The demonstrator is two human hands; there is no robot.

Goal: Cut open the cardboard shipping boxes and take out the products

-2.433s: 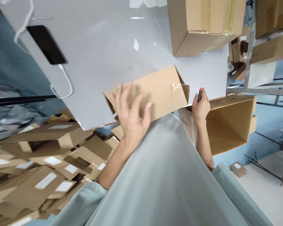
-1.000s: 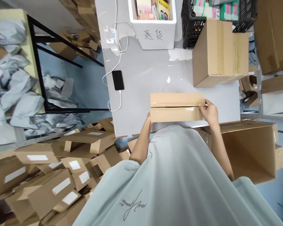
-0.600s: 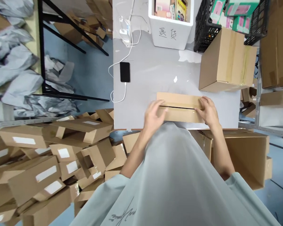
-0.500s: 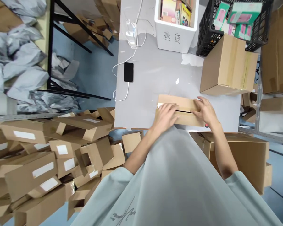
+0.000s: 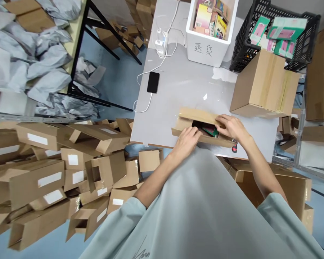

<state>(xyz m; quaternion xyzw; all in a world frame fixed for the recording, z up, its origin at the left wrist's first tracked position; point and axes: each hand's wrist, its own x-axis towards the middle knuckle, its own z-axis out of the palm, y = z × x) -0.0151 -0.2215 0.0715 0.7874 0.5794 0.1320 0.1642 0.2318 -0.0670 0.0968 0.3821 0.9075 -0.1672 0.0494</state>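
A small cardboard box (image 5: 196,114) lies at the table's near edge with its top flaps parted. Inside it, part of a green and dark item (image 5: 212,131) shows; the rest is hidden by the flaps and hands. My left hand (image 5: 187,141) has its fingers curled over the near flap, left of the middle. Toward the right end, my right hand (image 5: 233,128) grips the far flap, thumb reaching into the opening. A small red and black object (image 5: 234,147) lies beside the box's right end, close to my right wrist.
On the grey table (image 5: 183,86) are a phone (image 5: 153,82) on a white cable, a white foam box (image 5: 208,50) of booklets, and a larger carton (image 5: 261,86). Behind the carton is a black crate (image 5: 240,54). Empty cartons (image 5: 108,169) pile up at left.
The box's top flaps have come apart, and the green item inside now shows. My right hand has shifted slightly left along the far flap. The view has turned a little.
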